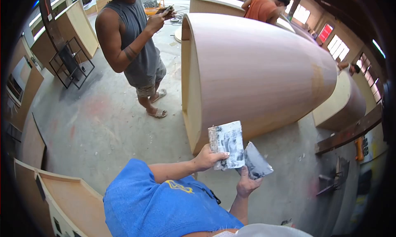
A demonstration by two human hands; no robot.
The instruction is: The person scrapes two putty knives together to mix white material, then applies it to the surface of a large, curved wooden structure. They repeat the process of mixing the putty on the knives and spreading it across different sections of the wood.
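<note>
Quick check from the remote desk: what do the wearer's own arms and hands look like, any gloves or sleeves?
No gloves: the left hand and right hand are bare, with bare forearms. A bright blue short-sleeved shirt with a yellow print covers the shoulder. No watch, rings or wristbands show.

Floor: grey concrete floor (103,125), dusty, with faint reddish stains and scattered white debris.
Centre piece: large curved brown wood-veneer form (255,72), rounded like a barrel half, its pale plywood end rim (190,92) facing left.
Behind it: second curved pale wooden counter (214,4) at the top; another rounded veneer piece (346,105) at the right.
Left side: flat plywood panels (78,26) standing upright, a black metal frame stand (70,63) beside them.
Lower left: open plywood cabinet carcass (62,200).
Right: dark wooden beam (350,132) lying aslant.
Windows: row of bright windows (338,47) along the right wall, daylight coming through.
</note>
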